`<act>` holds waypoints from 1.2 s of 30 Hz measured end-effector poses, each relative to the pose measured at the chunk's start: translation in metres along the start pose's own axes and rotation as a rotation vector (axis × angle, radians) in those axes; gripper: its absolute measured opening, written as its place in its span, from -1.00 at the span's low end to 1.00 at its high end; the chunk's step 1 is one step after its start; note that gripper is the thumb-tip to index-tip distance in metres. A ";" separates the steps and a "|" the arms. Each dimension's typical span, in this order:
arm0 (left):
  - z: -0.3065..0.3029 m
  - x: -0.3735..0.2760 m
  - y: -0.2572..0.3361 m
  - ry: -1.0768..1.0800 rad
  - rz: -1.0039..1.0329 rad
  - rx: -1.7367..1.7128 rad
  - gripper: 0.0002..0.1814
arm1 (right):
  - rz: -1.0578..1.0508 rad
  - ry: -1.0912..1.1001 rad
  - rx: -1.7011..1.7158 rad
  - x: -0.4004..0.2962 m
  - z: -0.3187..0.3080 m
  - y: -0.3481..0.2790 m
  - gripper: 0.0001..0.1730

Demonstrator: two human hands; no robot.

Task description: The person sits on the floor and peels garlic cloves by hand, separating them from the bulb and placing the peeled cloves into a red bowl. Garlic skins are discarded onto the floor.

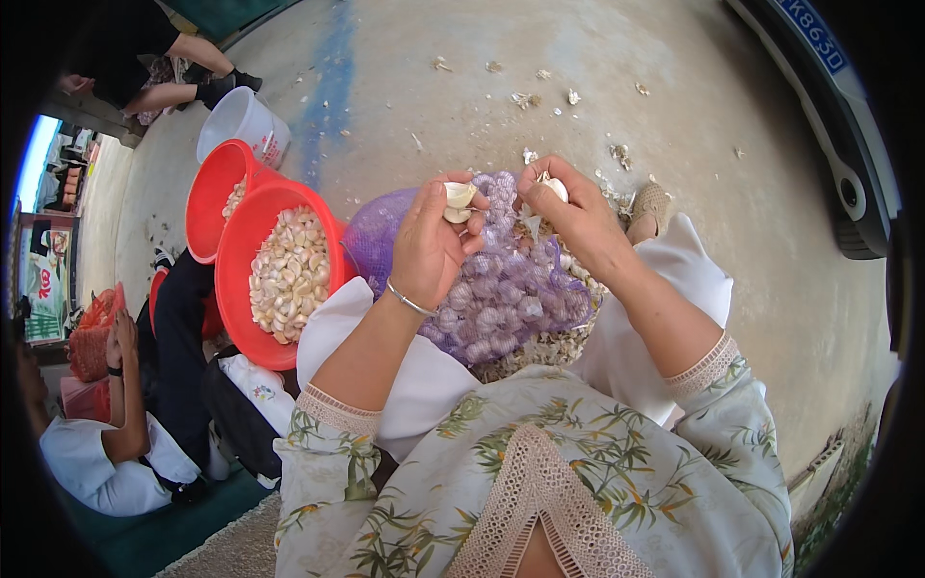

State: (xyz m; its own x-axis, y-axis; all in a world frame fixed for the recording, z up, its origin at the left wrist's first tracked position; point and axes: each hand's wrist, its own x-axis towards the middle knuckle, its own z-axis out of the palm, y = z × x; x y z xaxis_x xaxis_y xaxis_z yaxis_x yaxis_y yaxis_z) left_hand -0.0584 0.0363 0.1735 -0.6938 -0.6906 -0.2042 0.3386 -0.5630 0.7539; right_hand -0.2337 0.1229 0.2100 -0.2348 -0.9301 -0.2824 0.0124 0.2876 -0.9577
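My left hand (442, 238) holds a few garlic cloves (459, 201) between thumb and fingers, palm turned up. Close to its right, my right hand (574, 213) pinches a piece of white garlic (555, 189) with thumb and forefinger. Below both hands lies a purple mesh sack (491, 307) full of whole garlic bulbs, with its opening near my right hand. A red bucket (337, 253) at the left of the sack holds many separated garlic cloves (289, 278). Papery skins (553, 350) are heaped beside and under the sack.
Beyond the red bucket stand another red bucket (209, 195) with some cloves and a whitish plastic bucket (235, 119). A seated person (108, 455) is at the lower left; another person's legs (188, 79) show at the upper left. A vehicle (838, 144) stands at the right. Garlic scraps dot the concrete.
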 end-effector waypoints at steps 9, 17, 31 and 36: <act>-0.012 -0.001 -0.012 0.014 -0.067 0.454 -0.71 | -0.608 0.069 -0.484 0.000 0.014 0.019 -0.71; -0.005 -0.001 -0.012 0.030 0.077 0.647 -0.73 | -0.350 0.088 -0.281 0.002 0.014 0.021 -0.71; -0.004 -0.008 -0.020 -0.024 0.382 1.033 -0.62 | 0.006 -0.069 -0.066 0.004 0.009 0.016 -0.71; -0.006 -0.007 -0.013 -0.062 0.042 0.675 -0.71 | -0.002 -0.085 0.034 0.006 0.007 0.019 -0.71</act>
State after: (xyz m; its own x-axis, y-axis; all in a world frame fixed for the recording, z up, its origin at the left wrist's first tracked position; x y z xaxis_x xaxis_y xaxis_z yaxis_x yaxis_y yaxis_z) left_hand -0.0546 0.0459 0.1613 -0.7307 -0.6670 -0.1457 -0.0912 -0.1161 0.9890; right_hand -0.2284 0.1213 0.1896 -0.1519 -0.9470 -0.2831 0.0453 0.2794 -0.9591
